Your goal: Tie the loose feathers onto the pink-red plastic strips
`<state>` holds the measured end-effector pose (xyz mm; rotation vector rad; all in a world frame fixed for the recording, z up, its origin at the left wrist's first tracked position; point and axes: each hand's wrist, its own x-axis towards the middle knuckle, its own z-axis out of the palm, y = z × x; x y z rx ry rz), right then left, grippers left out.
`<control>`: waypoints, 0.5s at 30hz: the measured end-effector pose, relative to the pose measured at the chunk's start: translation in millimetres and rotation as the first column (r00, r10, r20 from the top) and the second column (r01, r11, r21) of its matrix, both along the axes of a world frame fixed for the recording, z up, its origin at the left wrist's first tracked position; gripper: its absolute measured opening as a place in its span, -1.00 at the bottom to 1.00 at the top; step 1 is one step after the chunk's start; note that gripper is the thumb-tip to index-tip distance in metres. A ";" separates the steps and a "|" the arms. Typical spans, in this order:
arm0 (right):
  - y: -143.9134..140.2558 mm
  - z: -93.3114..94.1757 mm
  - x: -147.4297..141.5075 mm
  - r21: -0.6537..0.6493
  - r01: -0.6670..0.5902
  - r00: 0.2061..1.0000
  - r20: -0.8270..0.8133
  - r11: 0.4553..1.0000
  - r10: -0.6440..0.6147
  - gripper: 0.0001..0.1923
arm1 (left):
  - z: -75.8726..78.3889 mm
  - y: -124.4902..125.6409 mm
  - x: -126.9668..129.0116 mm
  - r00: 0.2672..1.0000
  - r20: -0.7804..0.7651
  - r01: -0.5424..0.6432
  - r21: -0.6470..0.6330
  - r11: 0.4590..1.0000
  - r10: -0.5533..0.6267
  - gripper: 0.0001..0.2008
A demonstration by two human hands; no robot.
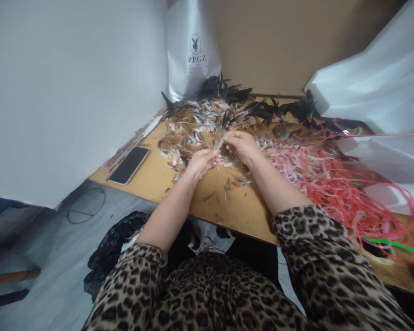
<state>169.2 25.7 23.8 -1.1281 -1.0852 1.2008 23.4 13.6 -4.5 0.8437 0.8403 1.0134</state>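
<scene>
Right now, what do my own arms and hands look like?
Your left sleeve and right sleeve are tan leopard print with dark spots and wide cuffs. Your left hand and right hand wear no gloves; no watch shows.

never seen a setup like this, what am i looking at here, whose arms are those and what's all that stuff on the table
There is no machine here: the arms belong to a person working bare-handed, in leopard-print sleeves. The single picture comes from a camera worn on that person's head, looking forward and down.

On the yellowish table lies a heap of brown and white feathers, with black feathers at its back. To the right is a tangle of pink and red strands; to the left lies a phone. A white bag stands behind the heap.

The left hand pinches a small tuft of brown feathers. The right hand has its fingertips close beside it; whether they grip anything is too unclear to tell.
</scene>
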 end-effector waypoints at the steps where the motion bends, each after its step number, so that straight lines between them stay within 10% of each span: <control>1: 0.8 1.5 2.6 -0.005 0.019 0.999 -0.032 1.000 -0.019 -0.74 | -1.0 1.0 -0.6 1.000 0.011 -0.008 -0.004 1.000 0.008 -0.89; 10: 2.9 5.2 14.5 0.021 -0.015 0.998 -0.059 1.000 0.016 -0.70 | -2.5 11.0 -6.9 0.963 0.172 -0.186 -0.121 0.975 0.205 -0.96; 15: -2.2 5.3 9.6 0.026 -0.106 0.993 0.052 0.994 0.104 -0.73 | 0.3 6.3 -4.7 0.985 0.118 -0.117 -0.078 0.990 0.126 -0.92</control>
